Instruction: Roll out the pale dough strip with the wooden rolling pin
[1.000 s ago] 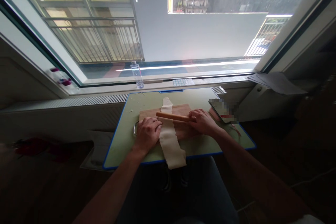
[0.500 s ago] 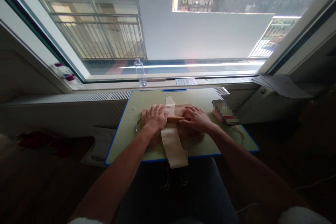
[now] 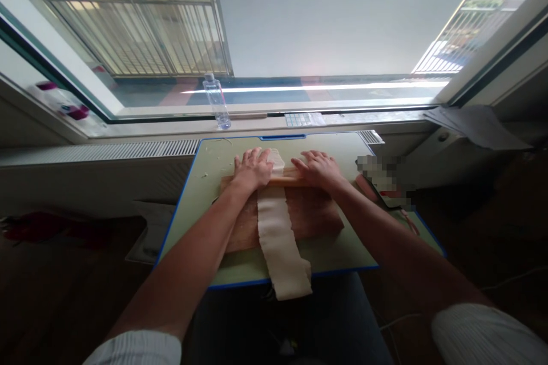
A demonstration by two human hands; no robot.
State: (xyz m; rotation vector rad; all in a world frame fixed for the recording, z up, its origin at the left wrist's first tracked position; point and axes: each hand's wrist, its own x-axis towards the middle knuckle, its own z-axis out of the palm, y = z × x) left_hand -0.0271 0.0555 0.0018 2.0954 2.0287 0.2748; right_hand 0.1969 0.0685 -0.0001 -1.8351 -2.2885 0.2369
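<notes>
A wooden rolling pin (image 3: 290, 182) lies crosswise over a long, pale strip of dough (image 3: 276, 222). My left hand (image 3: 252, 169) rests on the pin's left part, palm down, its fingers spread forward past it. On the right part lies my right hand (image 3: 320, 169), also flat with fingers stretched out. Both palms cover the pin's ends. Beneath the dough is a brown wooden board (image 3: 314, 214). The strip's near end hangs over the table's front edge, and its far end shows between my hands.
The board sits on a green table (image 3: 188, 205) with a blue rim. A pixelated flat object (image 3: 383, 182) lies at its right. Along the windowsill are a clear bottle (image 3: 217, 101), a purple-capped bottle (image 3: 64, 104) and papers (image 3: 479, 128). A slotted radiator top (image 3: 171, 150) runs behind.
My hands have moved away from me along the dough with the pin, and sit farther apart. More of the board and near dough shows. The view has tilted down and closer.
</notes>
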